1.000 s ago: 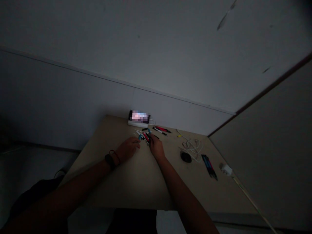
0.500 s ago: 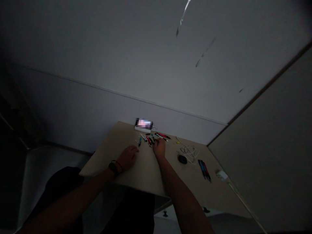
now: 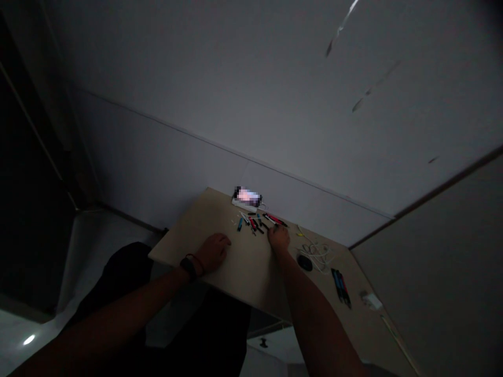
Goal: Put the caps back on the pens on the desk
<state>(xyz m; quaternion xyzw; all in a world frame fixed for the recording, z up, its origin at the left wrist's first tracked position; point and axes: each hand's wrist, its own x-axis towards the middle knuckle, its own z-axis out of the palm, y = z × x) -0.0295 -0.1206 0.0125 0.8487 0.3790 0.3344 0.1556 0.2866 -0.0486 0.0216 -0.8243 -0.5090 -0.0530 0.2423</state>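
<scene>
My left hand (image 3: 215,252) rests on the tabletop near its front edge, fingers loosely curled and a little apart, holding nothing. Farther right, my right hand (image 3: 279,238) is at the right side of a spread of pen parts, its fingers closed on a thin dark pen piece (image 3: 266,226); the hand hides part of it. To the left of those fingers lie loose black, red and white pen parts (image 3: 252,222) and a blue pen piece (image 3: 240,224). Just behind the right hand are several red and black pen barrels (image 3: 276,219).
A lit phone (image 3: 248,196) leans on a white block at the wooden table's (image 3: 184,225) back edge. Right of my right arm are a black mouse (image 3: 304,263), a coiled white cable (image 3: 320,254), a row of pens (image 3: 341,287) and a white plug (image 3: 371,300). Walls border the table.
The whole view has shifted, so the table sits farther right in the picture. My right hand has drawn slightly right, away from the loose pen parts. The left hand stays on the table.
</scene>
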